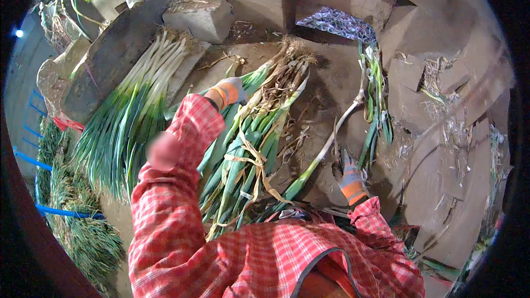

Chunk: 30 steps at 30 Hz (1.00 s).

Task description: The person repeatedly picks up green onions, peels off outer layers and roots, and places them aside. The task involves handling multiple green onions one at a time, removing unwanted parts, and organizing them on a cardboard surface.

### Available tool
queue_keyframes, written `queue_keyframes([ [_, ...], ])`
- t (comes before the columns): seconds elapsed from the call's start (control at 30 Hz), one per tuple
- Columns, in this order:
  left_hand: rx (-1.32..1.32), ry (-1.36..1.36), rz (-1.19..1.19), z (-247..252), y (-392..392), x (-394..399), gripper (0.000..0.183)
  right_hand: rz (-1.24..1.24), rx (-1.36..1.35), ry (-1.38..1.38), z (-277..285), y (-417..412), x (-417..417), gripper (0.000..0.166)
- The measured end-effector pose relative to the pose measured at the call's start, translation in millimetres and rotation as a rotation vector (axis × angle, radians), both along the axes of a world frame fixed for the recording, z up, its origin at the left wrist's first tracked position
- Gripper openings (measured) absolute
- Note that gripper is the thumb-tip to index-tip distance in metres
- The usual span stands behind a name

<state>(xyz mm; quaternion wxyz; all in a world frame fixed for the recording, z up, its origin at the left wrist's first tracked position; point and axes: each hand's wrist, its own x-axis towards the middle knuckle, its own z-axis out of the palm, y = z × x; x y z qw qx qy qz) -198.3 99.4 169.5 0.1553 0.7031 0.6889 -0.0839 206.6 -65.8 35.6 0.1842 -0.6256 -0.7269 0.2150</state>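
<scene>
My left hand (230, 91), in a grey and orange glove, is over green leaves at the left edge of a bundle of untrimmed long green onions (248, 132). Its fingertips are hidden, so I cannot tell whether it grips a stalk. Dry brown leaves and roots cover the bundle's far end. My right hand (352, 180), gloved alike, has its fingers extended and no stalk visible in it. A single long green onion (331, 145) with a white shank lies slanting just left of that hand. Left of the bundle lies a pile of clean green onions (140, 91), roots away from me.
A stone block (198, 16) and a dark slab (116, 54) stand behind the clean pile. Stripped green leaves (374, 103) hang at right. Shredded scraps (337, 22) show at the back. More bundled onions (78, 223) lie far left beside blue bars (70, 212). Dry litter covers the right-hand ground.
</scene>
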Motion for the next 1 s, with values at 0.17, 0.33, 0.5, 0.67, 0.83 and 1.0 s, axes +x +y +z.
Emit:
queue_keyframes([
  [0.17,0.168,-0.125,-0.031,-28.5,-104.9,71.6,0.085,0.063,0.249,0.038,29.0,-22.1,-16.7,0.064],
  [0.33,-0.236,-0.204,0.081,-129.8,-151.2,138.4,0.106,0.058,0.104,0.027,-17.2,-31.0,-49.6,0.064],
  [0.5,-0.093,-0.431,0.08,-201.1,-167.7,145.2,0.072,0.058,-0.131,-0.215,-12.4,-57.5,-50.2,0.067],
  [0.67,-0.079,-0.465,0.088,-198.1,-167.1,143.3,0.059,0.138,-0.095,-0.233,-29.5,-72.7,-48.5,0.067],
  [0.83,-0.015,-0.464,0.06,-174.3,-166.0,145.3,0.055,0.158,-0.07,-0.28,-33.0,-84.9,-51.6,0.069],
  [1.0,0.019,-0.465,0.068,-170.2,-157.4,145.4,0.053,0.194,-0.103,-0.333,-30.1,-80.3,-52.1,0.068],
])
